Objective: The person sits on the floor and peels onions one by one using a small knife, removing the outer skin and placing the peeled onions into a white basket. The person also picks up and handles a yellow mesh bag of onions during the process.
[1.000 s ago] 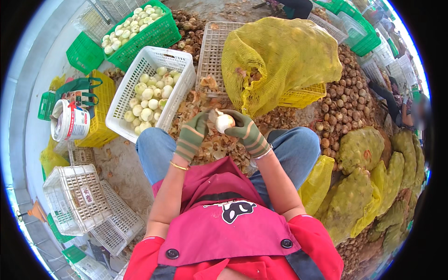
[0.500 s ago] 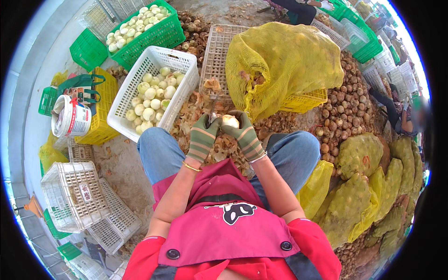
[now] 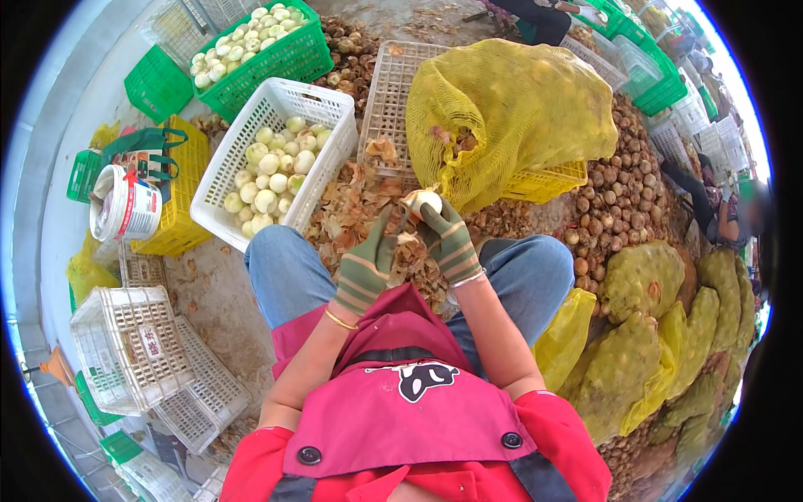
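My right hand [image 3: 452, 240], in a green and tan striped work glove, holds an onion [image 3: 424, 202]. Its white flesh is bare on one side, and brown skin hangs at the other. Just left of it, my left hand [image 3: 365, 266], gloved alike, is closed on a small knife [image 3: 403, 222]; only a thin bit of blade shows, and the handle is hidden in the fingers. Loose onion skins [image 3: 353, 205] cover the floor between my knees. Left of them stands a white crate [image 3: 214, 180] holding peeled onions [image 3: 272, 177].
A yellow mesh sack [image 3: 535, 100] lies ahead on a yellow crate [image 3: 548, 181], beside an upturned white crate [image 3: 393, 79]. Unpeeled onions [image 3: 623, 184] and full sacks [image 3: 644, 280] spread along the right. A green crate [image 3: 276, 71] of peeled onions and a white bucket [image 3: 125, 207] are at left.
The onion has risen slightly away from me in my right hand, showing more white. My left hand has drawn back toward me, apart from the right, and the knife has swung with it.
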A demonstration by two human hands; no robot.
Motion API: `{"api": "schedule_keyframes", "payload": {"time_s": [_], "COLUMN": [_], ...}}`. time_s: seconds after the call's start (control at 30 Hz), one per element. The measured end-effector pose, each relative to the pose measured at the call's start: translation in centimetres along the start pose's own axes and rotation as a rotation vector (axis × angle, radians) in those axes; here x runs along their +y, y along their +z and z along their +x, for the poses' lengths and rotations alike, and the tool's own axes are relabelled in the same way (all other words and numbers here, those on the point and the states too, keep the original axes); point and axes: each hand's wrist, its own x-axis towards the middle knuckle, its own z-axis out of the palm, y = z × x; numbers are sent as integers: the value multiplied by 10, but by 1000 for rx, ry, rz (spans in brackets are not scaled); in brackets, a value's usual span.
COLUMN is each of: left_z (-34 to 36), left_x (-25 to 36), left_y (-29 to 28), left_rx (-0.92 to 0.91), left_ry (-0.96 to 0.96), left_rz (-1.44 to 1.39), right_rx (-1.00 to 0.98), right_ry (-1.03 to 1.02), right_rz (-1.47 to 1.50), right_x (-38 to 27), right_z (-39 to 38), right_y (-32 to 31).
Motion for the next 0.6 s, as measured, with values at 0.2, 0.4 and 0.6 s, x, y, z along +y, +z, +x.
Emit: {"api": "schedule_keyframes", "payload": {"time_s": [0.2,0.4,0.6], "left_z": [16,38,21], "left_x": [-11,-57,-26], "left_y": [24,14,-20], "left_rx": [122,70,-106], "left_ry": [-2,-782,-199], "left_rz": [82,-1034,-202], "right_rx": [57,-203,-62], "right_ry": [-157,209,99], "right_rz": [-458,-31,-324], "right_x": [16,-13,5], "right_z": [-8,-19,-3], "right_y": [4,14,-6]}}
